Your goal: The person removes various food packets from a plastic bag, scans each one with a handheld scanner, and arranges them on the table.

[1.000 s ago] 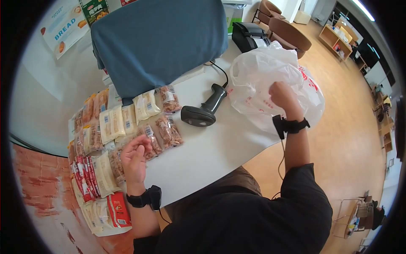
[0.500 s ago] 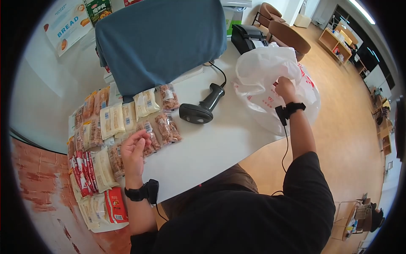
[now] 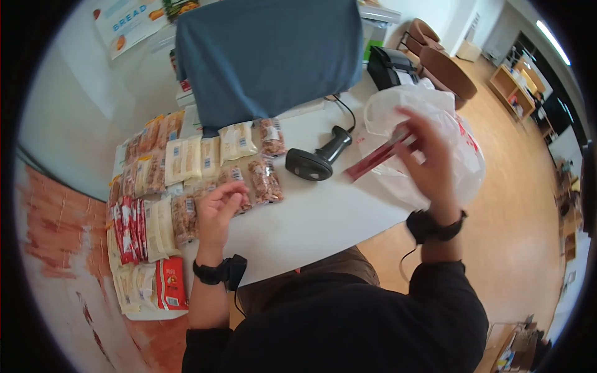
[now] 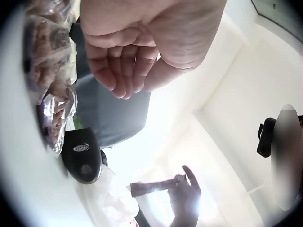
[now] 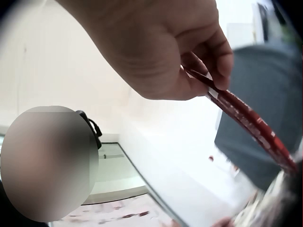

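Observation:
My right hand (image 3: 430,163), blurred in the head view, pinches a long, narrow red snack packet (image 3: 371,163) between thumb and fingers. It is in front of a white plastic bag (image 3: 429,96) with red print. In the right wrist view the packet (image 5: 253,122) slants down and away from the fingertips. My left hand (image 3: 217,214) hovers near clear packs of brown crumbly snacks (image 3: 266,181), fingers loosely bent. Nothing is between the fingers of that hand (image 4: 151,38) in the left wrist view.
A black barcode scanner (image 3: 311,165) lies mid-table, its cable running back. Rows of cream packs (image 3: 236,142), red stick packets (image 3: 129,230) and a red pack (image 3: 171,283) cover the left side. A blue-grey cloth (image 3: 267,62) drapes a bulky object behind; a black printer (image 3: 390,67) stands back right.
My right hand has come out of the plastic bag with the red packet and turned leftward. The left hand keeps its loose pose beside the packs. The head view has shifted slightly.

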The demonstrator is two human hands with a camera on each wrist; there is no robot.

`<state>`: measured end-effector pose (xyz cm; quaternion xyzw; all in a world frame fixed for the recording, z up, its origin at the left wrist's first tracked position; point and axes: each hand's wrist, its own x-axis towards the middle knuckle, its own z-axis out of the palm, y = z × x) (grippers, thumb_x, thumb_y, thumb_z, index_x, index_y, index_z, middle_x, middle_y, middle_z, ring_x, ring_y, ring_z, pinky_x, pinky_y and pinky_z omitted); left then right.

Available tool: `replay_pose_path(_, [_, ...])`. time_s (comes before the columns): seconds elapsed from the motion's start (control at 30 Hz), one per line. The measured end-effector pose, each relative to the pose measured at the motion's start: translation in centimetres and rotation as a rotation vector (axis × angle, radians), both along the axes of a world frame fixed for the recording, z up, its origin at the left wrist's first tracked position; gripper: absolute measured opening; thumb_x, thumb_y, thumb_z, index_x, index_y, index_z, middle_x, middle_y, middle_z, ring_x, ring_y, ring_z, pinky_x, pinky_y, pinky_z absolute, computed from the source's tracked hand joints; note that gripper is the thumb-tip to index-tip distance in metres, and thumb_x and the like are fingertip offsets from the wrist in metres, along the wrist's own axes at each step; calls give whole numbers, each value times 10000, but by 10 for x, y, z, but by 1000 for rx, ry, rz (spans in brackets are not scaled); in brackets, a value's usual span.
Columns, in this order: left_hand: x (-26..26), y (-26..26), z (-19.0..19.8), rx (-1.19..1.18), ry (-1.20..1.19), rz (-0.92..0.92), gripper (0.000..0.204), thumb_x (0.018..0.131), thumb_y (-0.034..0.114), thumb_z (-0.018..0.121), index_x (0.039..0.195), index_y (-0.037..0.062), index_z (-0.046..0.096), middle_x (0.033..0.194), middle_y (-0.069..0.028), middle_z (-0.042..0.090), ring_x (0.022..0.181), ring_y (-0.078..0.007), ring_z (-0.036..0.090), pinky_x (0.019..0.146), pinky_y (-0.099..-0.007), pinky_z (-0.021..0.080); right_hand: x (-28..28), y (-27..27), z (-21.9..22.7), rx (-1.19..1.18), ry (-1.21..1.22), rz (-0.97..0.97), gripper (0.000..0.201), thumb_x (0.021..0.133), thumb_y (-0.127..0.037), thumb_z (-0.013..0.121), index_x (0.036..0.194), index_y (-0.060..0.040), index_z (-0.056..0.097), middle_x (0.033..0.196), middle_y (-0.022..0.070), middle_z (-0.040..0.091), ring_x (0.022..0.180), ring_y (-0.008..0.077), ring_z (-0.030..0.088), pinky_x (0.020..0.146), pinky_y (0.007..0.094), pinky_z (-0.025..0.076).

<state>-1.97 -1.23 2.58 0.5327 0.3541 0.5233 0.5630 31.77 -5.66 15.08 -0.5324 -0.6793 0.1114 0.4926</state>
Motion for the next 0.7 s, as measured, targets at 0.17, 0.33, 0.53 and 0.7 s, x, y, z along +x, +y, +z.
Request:
replay_pose_path(0.17, [14,-3,0,53,62,-200,271,859,72,603,1111,-25,598,982,-70,643,819,-86,584,717,-223,472,-93,29,-51,-224,190,533,537,778,80,578,1280,-68,457,942,66,574,818,118,573,688,248,499])
replay_pose_path(0.33, [4,-2,4,-109,205,-151,283,841,70,625,1116,5,608,830,-19,655,606,-48,540,548,-191,444,-117,65,-66,-303,217,611,528,807,77,556,1301,-54,426,993,57,579,832,98,594,703,229,488])
replay_pose_path(0.53, [-9,14,-7,-161,142,170,257,890,149,570,1092,-4,614,784,-17,642,535,-27,497,485,-174,410,-56,108,-104,-62,-57,105,414,722,130,481,1068,-54,613,942,102,645,899,229,614,803,314,453])
replay_pose_path(0.7, [-10,13,-2,-188,38,254,245,914,197,544,1024,-4,632,808,-22,634,565,-25,505,477,-165,398,-19,115,-131,-215,-623,298,587,620,151,461,1114,-135,595,1093,50,597,1165,270,467,1060,474,229])
